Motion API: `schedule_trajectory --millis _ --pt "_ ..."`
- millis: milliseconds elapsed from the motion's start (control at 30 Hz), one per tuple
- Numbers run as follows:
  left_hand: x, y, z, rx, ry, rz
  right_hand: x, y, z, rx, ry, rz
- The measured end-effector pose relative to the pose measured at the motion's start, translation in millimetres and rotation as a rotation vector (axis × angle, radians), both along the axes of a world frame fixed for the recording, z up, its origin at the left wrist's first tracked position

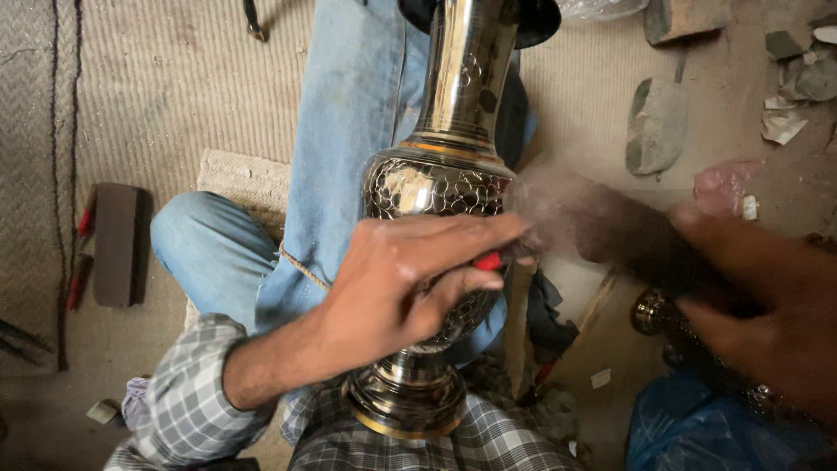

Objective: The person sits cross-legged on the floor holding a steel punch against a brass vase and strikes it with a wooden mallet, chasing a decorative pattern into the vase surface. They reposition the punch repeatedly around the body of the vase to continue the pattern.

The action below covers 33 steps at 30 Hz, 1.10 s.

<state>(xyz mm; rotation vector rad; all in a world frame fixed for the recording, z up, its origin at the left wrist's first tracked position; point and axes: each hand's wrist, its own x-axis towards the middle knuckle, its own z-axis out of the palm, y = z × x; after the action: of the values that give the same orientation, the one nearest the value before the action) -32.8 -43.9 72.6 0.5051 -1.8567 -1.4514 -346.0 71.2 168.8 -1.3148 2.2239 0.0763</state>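
A tall brass vase (456, 105) with dark engraved patterning lies across my lap, neck pointing away and foot (408, 403) towards me. My left hand (397, 283) rests on its round belly, the fingers pinching a small red-handled tool (488, 260) against the metal. My right hand (767, 323) comes in from the right, closed round a dark mallet (593, 222). The mallet is blurred by motion, and its head sits close to the red tool. The tool's tip is hidden by my fingers.
A dark rectangular block (118, 244) and red-handled tools (83, 222) lie on the woven mat at left. Flat stones (658, 126) lie at upper right. A small brass piece (654, 312) and a blue plastic bag (697, 427) sit at lower right.
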Motion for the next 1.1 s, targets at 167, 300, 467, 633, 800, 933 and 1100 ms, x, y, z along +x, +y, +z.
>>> schedule_trajectory --millis 167,300,467,633,800,933,1100 --pt "-10 -9 -2 0.047 -0.029 -0.206 1 43 -17 -0.133 -0.11 -0.047" --pt "-8 -18 -6 -0.026 0.06 -0.306 5 80 -35 -0.328 0.058 -0.078" --pt "-18 -23 -15 -0.072 -0.012 -0.451 10 112 -70 -0.488 0.174 0.154" --pt "-28 -30 -18 -0.113 -0.044 -0.578 24 132 -88 -0.586 -0.129 -0.144" --pt "-28 -39 -15 -0.147 0.009 -0.682 43 134 -90 -0.641 -0.038 -0.094" --pt "-33 -43 -14 -0.165 0.031 -0.808 56 135 -102 -0.77 -0.033 -0.078" --pt "-48 -42 -16 -0.109 0.029 -0.99 60 164 -134 -0.873 -0.109 -0.195"
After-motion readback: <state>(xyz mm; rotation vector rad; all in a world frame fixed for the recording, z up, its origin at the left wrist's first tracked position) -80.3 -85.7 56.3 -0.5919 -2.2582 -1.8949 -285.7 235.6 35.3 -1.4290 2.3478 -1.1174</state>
